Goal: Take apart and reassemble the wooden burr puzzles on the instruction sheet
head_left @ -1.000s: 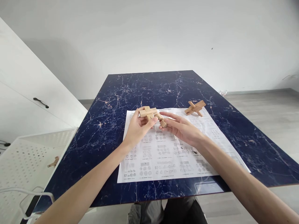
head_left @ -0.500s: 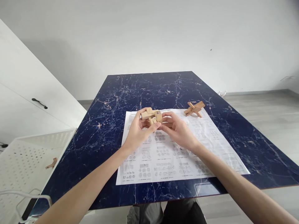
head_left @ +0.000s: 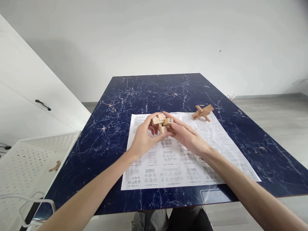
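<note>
Between my two hands is a wooden burr puzzle [head_left: 160, 121] made of interlocking pale blocks; one block end carries a "2" and a lower end another mark. Its near left side is wrapped by my left hand [head_left: 147, 136], the thumb running along the bottom. On the other side, my right hand [head_left: 184, 133] has its fingers pressed against the blocks. Both hands hold the puzzle just above a printed instruction sheet [head_left: 192, 175]. The undersides of the blocks are hidden by fingers.
A second wooden piece, cross-shaped [head_left: 202, 113], lies on the sheet's far right corner. The sheet lies on a blue marbled table [head_left: 149, 88]. At left stand a white perforated basket [head_left: 29, 160] with a small wooden piece [head_left: 55, 166] and a cable [head_left: 29, 199].
The puzzle has been turned in my hands, so the "2" now faces upright toward me. My right hand has closed in over its right side. The view has shifted slightly.
</note>
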Tool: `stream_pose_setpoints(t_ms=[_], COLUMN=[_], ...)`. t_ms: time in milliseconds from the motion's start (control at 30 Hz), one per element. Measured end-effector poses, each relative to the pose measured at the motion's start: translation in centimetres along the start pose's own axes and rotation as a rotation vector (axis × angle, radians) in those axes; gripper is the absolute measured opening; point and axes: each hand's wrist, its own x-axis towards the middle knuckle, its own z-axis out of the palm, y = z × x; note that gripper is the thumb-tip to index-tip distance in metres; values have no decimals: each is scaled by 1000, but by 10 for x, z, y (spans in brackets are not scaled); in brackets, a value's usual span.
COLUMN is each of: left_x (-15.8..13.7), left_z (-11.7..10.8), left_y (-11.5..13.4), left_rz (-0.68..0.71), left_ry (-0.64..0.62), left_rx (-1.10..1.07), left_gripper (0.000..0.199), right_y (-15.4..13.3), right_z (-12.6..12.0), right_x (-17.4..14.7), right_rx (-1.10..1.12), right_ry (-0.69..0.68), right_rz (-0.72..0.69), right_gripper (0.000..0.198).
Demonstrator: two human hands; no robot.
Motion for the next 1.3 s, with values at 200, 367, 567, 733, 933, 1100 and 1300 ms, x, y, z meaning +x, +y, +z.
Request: stream_pose_setpoints(t_ms=[200, 367, 567, 733, 933, 1100, 1300], left_x=[-4, -3, -1, -2, -3, -5, -7], left_z=[3, 0, -7, -10, -9, -7, -5], left_y=[-4, -3, -2, -1, -1, -5, -9], left_rz=[166, 219, 178, 139, 135, 177, 277], left_ry=[-8, 12, -98, -165, -216, -188, -113], left_rx=[188, 224, 161, 161, 134, 149, 193], left_gripper=[69, 69, 68, 73, 72, 73, 74], right_y=[1, 1, -7, -10, -8, -3, -1], right_z=[3, -1, -6, -13, -16, -13, -8], right_x=[0, -1, -4, -4, -5, -5, -6], right_rx=[116, 170, 15, -18, -55, -47, 89], right_ry=[81, 144, 112, 34, 16, 58, 44], right_rz=[96, 99, 61, 47, 90, 72, 114], right_gripper=[67, 69, 63, 63, 62, 57, 54])
